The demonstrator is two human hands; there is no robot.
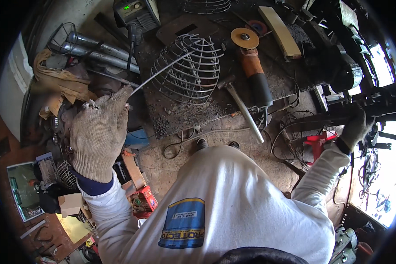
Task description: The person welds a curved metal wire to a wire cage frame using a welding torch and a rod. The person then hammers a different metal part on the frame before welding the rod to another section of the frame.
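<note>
My left hand [99, 136], in a knitted grey-brown glove, is closed around the near end of a thin metal rod [163, 72]. The rod slants up and right, its far end over a domed wire cage [207, 72] of curved, ribbed bars on the dark metal worktable [176, 121]. Far to the right, my gloved right hand [355, 128] is against dark metal bars [328, 119]; its fingers are too shadowed to make out. A hammer [244, 112] and an orange and black angle grinder [256, 77] with a tan disc lie right of the cage.
A welding machine [138, 17] with a lit display stands at the back left, beside metal tubes [101, 53] and brown cloth [59, 79]. A rectangular bar [280, 33] lies at the back right. Cables [207, 133] run across the floor; a red object [319, 143] sits by my right arm.
</note>
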